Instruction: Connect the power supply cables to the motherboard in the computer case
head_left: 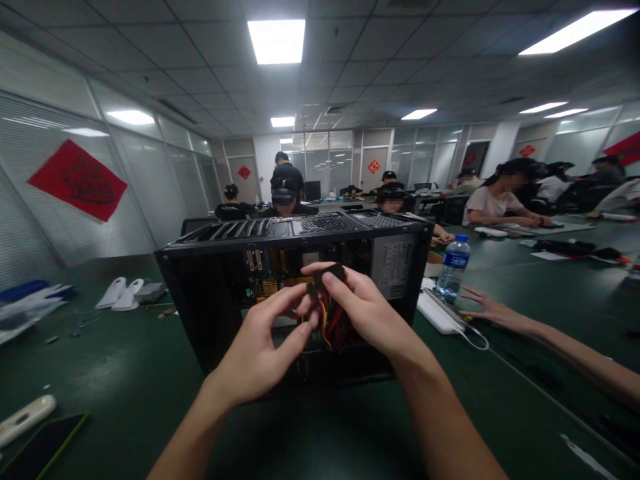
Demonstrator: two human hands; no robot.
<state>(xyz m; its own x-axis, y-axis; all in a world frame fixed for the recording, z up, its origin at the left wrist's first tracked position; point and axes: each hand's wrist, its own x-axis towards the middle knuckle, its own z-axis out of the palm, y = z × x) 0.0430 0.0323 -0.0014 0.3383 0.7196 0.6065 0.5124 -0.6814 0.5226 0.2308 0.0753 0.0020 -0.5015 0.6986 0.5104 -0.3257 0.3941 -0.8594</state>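
A black computer case (295, 230) lies on the table in front of me with its near side open. My right hand (373, 307) pinches a black connector (334, 272) between thumb and fingers. Red, yellow and black wires of this power cable (327, 323) hang below it. From the left, my left hand (265, 333) meets the cable with bent fingers, its thumb and fingertips closed at the wires. Both hands are just before the opening. Behind them show parts of a circuit board (270, 288) and a labelled power supply (395, 267); my fingers hide much of the inside.
Right of the case stand a water bottle (454, 267) and a white power bank (440, 313) with a cable. Another person's hand (493, 313) reaches in there. A phone (45, 447) and white objects (120, 293) lie left. Several people sit farther back.
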